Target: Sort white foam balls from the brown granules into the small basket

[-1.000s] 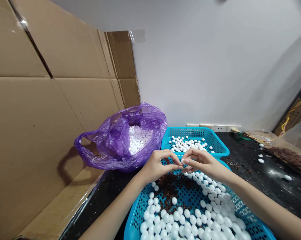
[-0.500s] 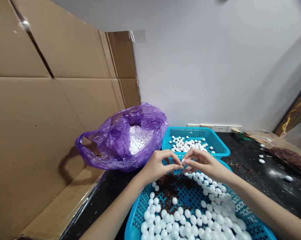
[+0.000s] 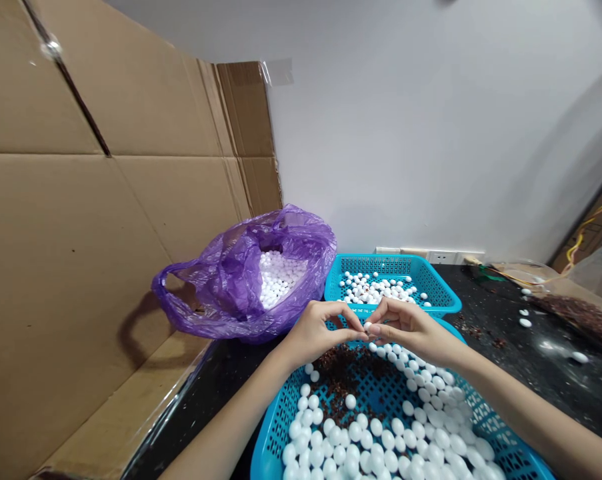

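Observation:
Above the near blue basket [image 3: 275, 427], my two hands meet fingertip to fingertip. My right hand [image 3: 409, 330] pinches a small white ball [image 3: 367, 327] between thumb and fingers. The thumb and forefinger of my left hand [image 3: 323, 330] are closed in a pinch against the ball's left side; what they grip is too small to make out. Many white balls [image 3: 353, 433] fill the near and right parts of that basket. A heap of dark reddish-brown bits [image 3: 338, 377] lies on its mesh floor, below my left hand.
A second blue basket [image 3: 443, 293] with white balls stands behind. To the left, a purple plastic bag [image 3: 225, 287] holds more white balls. Cardboard [image 3: 121, 220] walls off the left side. On the black table [image 3: 521, 360] at right lie stray balls and a bag of brown bits [image 3: 575, 313].
The white ball shows more between my fingertips, and my right fingers have shifted slightly around it. Both arms stay nearly in place.

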A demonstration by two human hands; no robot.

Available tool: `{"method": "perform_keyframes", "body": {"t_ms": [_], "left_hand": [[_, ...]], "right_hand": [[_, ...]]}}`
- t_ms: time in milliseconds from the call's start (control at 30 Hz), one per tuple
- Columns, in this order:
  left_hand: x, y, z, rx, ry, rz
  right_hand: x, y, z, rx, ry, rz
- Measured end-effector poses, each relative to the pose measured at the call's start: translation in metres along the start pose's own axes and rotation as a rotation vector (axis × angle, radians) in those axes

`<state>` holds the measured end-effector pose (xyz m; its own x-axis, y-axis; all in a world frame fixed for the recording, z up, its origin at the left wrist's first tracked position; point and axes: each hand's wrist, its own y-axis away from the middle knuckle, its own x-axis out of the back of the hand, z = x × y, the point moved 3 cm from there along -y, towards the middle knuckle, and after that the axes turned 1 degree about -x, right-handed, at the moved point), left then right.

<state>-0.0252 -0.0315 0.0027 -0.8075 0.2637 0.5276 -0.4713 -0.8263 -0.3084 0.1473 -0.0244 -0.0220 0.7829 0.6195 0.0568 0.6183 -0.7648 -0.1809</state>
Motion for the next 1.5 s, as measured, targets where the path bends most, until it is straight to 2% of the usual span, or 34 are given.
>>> {"method": "perform_keyframes", "body": {"t_ms": [367, 900, 1133, 1500], "left_hand": [[0.0002, 0.0011, -0.0011, -0.011, -0.035, 0.002], [-0.0005, 0.001, -0.0008, -0.055, -0.081, -0.037], [0.0029, 0.0015, 0.001, -0.097, -0.097, 0.035], [0.0025, 0.0023, 0.0034, -0.159, -0.136, 0.053]], "right_hand": [[-0.0034, 0.0011, -0.0007, 0.025, -0.016, -0.027], [-0.0025, 0.0039, 0.003, -0.029, 0.046, -0.056], [-0.0033, 0.0034, -0.0024, -0.02, -0.04, -0.02], [0.0001, 0.0009, -0.0006, -0.009, -0.044, 0.008]]}}
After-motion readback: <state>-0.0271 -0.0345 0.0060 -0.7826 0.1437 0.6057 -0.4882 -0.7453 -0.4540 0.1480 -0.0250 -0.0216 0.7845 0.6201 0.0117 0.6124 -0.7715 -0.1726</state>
